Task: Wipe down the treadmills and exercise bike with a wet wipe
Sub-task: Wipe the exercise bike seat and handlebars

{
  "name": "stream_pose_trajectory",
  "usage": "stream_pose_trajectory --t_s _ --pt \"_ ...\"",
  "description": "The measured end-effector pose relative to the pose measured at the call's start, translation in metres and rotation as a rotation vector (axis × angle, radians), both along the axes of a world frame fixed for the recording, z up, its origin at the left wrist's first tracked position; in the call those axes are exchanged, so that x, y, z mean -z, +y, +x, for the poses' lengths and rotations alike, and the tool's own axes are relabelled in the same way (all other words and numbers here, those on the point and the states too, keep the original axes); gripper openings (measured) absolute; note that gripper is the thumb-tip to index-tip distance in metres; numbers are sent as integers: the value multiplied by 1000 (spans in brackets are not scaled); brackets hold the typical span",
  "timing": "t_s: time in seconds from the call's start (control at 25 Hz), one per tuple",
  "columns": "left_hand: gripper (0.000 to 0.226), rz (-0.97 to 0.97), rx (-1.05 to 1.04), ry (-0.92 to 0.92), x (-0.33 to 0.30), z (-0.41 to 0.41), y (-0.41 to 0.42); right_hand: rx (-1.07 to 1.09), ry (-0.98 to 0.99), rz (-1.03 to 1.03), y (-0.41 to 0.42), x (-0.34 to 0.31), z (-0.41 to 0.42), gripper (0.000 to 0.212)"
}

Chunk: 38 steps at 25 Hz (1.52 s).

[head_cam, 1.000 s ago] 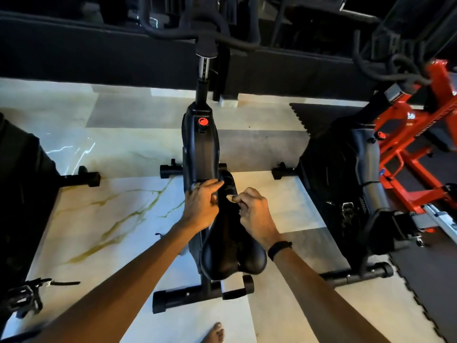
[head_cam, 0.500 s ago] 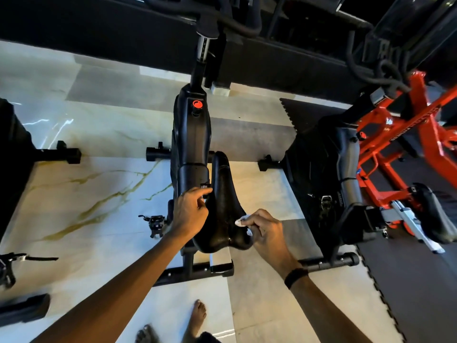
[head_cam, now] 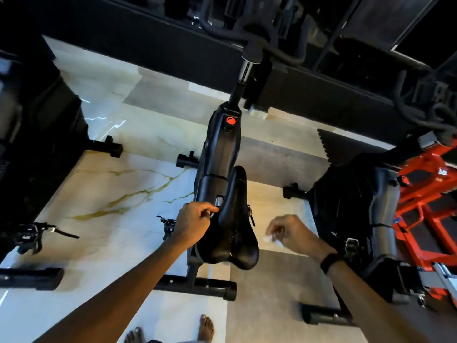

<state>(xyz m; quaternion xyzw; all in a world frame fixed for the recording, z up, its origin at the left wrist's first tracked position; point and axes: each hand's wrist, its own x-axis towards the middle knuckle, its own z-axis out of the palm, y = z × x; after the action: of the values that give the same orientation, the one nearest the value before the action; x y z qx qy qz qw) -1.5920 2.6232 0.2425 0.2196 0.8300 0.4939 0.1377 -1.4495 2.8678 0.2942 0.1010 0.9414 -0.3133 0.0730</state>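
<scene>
The marble-tile floor (head_cam: 103, 194) carries a black exercise bike (head_cam: 220, 154) at its centre, a second black bike (head_cam: 356, 209) to the right, and an orange frame (head_cam: 425, 194) at the right edge. The left hand (head_cam: 193, 224) curls its grip on the left edge of the saddle (head_cam: 232, 233). The right hand (head_cam: 294, 233), blurred, pinches a white wet wipe (head_cam: 270, 237) just right of the saddle, apart from it.

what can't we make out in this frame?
- Wet wipe: head view, motion-blurred white smear at the right hand; its shape and the grip are unclear.
- Left hand at the saddle edge: contact unclear, fingertips against black.
- Handlebars: dark, cut off by the top edge.
</scene>
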Motion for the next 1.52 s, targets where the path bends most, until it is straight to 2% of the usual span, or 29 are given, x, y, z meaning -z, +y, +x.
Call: stream_pose_trajectory --t_s 0.04,0.16,0.24,0.32,0.44,0.52,0.68,0.8,0.92,1.0,1.24,1.32,1.36,1.44,1.52 --pt "37 -11 -24 -3 4 0 0 86 55 42 7 -4 -19 41" --pt "37 -54 -83 -32 10 4 0 276 308 -34 5 -17 -76 24" --pt "34 -43 -138 -78 7 10 -2 236 394 -61 -6 -18 -109 20" --pt "32 53 -214 -169 6 17 -4 162 427 -56 -16 -7 -125 21" --pt "21 207 -319 -295 12 28 -13 112 518 11 -25 14 -120 23" --pt "17 245 -373 -304 15 36 -13 77 564 1 -23 21 -109 20" --pt "33 219 -399 -237 17 41 -4 13 574 -77 -30 38 -62 10" --pt "39 144 -401 -174 16 40 -3 0 566 -200 -49 46 -15 26" --pt "50 156 -340 -157 14 45 -7 96 554 -248 -61 54 17 23" --pt "54 172 -318 -145 13 50 -9 141 553 -258 -68 53 31 29" --pt "47 286 -249 -230 14 56 -16 231 543 -201 -88 52 61 39" --pt "48 311 -225 -237 19 55 -17 229 521 -171 -90 55 70 22" --pt "50 325 -214 -254 23 53 -17 206 490 -151 -92 56 74 15" --pt "59 322 -207 -290 30 43 -18 130 389 -163 -98 49 78 27" --pt "68 330 -183 -311 32 40 -21 119 413 -175 -100 33 70 29"
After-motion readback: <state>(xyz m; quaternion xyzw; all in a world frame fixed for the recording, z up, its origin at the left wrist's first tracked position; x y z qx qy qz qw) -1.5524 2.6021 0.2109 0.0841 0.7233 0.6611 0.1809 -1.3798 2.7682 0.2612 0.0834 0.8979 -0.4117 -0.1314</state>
